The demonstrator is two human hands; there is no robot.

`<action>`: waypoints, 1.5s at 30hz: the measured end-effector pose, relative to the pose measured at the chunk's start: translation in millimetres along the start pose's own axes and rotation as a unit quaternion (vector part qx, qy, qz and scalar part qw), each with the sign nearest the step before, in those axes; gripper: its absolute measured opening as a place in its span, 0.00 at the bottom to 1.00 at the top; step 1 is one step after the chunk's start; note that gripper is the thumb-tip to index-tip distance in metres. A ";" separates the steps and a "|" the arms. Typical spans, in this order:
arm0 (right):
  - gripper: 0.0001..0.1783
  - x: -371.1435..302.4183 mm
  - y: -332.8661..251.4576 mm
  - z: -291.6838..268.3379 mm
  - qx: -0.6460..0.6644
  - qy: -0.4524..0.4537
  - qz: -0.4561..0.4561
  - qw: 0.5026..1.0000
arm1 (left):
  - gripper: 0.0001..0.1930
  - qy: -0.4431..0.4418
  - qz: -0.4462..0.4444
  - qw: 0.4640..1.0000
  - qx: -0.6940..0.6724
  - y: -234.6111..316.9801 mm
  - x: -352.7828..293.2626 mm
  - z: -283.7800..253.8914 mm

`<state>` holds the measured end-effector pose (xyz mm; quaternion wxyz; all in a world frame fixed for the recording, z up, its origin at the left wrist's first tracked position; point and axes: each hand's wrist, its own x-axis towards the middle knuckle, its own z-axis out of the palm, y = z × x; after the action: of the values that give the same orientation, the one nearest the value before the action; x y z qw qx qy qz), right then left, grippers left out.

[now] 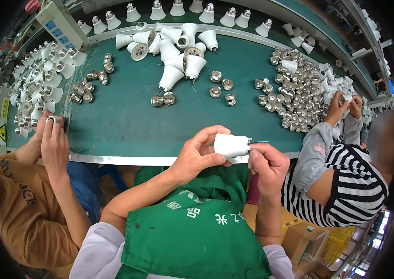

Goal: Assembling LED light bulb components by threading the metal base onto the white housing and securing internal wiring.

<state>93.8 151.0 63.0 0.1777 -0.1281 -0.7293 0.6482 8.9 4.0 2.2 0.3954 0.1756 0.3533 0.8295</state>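
Observation:
My left hand [196, 157] is closed around a white bulb housing [230, 145], held sideways above the table's near edge with its narrow end to the right. Thin lead wires [259, 142] stick out of that end. My right hand [269, 168] has its thumb and index finger pinched at these wires, close against the housing. Ahead on the green table lie a few metal screw caps [215, 91] and a pair of caps [163, 99]. Beyond them is a loose pile of white housings [173, 56], some with wires showing.
To the right is a large heap of metal caps [294, 93], where a person in a striped top [341, 181] handles a part. On the left another person [34, 204] works beside capped housings [43, 83]. More capped housings [157, 10] line the back ledge.

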 end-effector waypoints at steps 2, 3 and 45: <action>0.03 1.0 -5.7 2.7 -0.106 0.016 -0.026 0.994 | 0.30 -0.009 -0.003 1.000 -0.005 1.6 -0.4 -0.4; 0.03 1.2 -8.5 3.5 -0.106 0.016 -0.025 0.994 | 0.30 -0.008 -0.005 1.000 -0.005 2.4 -0.2 0.1; 0.21 -3.2 31.6 2.7 -0.219 0.088 -0.133 0.963 | 0.24 0.026 0.395 0.783 0.480 29.2 -3.4 12.7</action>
<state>94.2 151.2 31.1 0.2933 -0.1220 -0.8453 0.4296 2.7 -5.8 32.0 -0.1113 0.4454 0.6155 0.6406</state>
